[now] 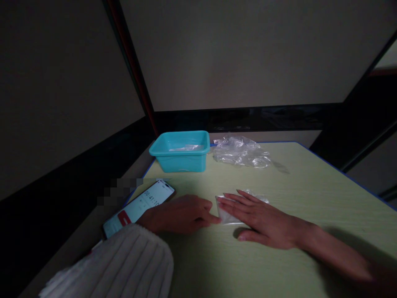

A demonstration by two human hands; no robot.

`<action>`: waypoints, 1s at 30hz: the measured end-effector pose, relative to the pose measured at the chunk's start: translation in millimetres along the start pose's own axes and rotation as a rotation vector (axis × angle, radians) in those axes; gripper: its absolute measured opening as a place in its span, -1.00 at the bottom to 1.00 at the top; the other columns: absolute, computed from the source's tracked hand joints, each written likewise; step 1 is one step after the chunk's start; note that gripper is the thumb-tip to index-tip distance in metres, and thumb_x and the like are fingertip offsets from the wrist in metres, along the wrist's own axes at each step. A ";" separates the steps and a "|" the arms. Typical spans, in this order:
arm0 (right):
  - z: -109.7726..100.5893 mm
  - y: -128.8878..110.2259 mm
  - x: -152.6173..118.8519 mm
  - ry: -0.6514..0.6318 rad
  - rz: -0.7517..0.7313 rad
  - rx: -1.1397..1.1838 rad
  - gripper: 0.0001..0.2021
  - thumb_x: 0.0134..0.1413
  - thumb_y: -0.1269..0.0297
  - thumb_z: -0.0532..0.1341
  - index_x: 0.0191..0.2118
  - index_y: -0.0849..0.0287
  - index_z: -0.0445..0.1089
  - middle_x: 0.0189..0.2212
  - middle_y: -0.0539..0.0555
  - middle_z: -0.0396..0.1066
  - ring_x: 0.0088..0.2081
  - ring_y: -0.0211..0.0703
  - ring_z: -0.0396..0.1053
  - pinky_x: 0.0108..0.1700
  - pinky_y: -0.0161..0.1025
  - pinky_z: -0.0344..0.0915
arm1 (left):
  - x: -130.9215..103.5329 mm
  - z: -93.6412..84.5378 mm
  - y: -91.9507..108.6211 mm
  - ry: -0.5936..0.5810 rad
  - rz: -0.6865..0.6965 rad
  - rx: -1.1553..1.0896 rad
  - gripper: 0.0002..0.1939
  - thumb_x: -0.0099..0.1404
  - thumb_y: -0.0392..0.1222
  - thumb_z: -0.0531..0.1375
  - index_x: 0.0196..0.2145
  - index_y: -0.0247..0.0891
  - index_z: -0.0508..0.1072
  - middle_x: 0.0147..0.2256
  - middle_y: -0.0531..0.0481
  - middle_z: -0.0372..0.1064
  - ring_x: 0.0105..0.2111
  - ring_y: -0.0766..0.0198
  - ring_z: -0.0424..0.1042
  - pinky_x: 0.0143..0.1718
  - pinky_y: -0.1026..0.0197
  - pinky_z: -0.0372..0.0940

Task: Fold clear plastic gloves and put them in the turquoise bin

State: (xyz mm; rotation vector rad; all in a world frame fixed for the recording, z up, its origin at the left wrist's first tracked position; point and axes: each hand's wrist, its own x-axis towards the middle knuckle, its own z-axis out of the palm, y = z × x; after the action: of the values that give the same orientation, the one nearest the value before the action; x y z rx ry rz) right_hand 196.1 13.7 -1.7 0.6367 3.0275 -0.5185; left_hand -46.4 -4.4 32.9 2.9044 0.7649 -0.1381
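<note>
A small clear plastic bag [231, 220] lies flat on the table, largely covered by my right hand [263, 217]. That hand is open, with its fingers stretched out across the bag and its thumb apart on the near side. My left hand [186, 213] comes in from the left with most fingers curled. One extended finger of it touches the bag's near left corner. Whether the thumb is under that corner is hidden.
A turquoise plastic basin [182, 161] with clear packets [187, 147] inside stands at the back left. Crumpled clear plastic [240, 153] lies to its right. By my left forearm rests a phone [139, 207] showing a timer. The pale table [310, 194] has a blue edge.
</note>
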 end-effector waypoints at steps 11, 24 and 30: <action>-2.9 -2.9 -0.1 0.006 0.013 0.005 -0.35 0.22 -0.05 -0.08 0.29 0.23 -0.18 0.28 0.21 -0.17 0.29 -0.01 -0.26 0.24 0.18 -0.29 | 0.0 -3.1 0.3 0.010 -0.003 -0.085 -0.70 0.29 -0.43 0.05 -0.19 -0.12 0.47 -0.43 0.09 0.22 -0.45 0.37 0.24 -0.48 0.31 0.03; -3.8 -2.9 -0.1 -0.005 0.017 -0.005 -0.34 0.21 -0.07 -0.09 0.29 0.26 -0.15 0.28 0.21 -0.18 0.29 0.02 -0.28 0.24 0.18 -0.28 | 5.2 1.3 3.2 0.193 -0.099 -0.385 -0.80 0.18 -0.41 0.18 -0.26 -0.24 0.50 -0.39 0.07 0.28 -0.41 0.37 0.29 -0.36 0.35 0.16; -3.2 -3.4 -1.0 0.032 -0.002 0.018 -0.34 0.21 -0.04 -0.06 0.29 0.24 -0.16 0.27 0.22 -0.15 0.28 0.01 -0.24 0.24 0.19 -0.27 | 7.4 6.9 1.3 0.140 0.001 -0.287 -0.83 0.20 -0.42 0.15 -0.36 -0.27 0.53 -0.48 0.09 0.22 -0.48 0.40 0.24 -0.47 0.36 0.08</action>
State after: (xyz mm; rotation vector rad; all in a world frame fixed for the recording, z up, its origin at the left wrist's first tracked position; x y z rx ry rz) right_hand 195.9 11.4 2.5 0.6485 3.0573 -0.5407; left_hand -39.7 -3.0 25.3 2.6610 0.7362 0.1635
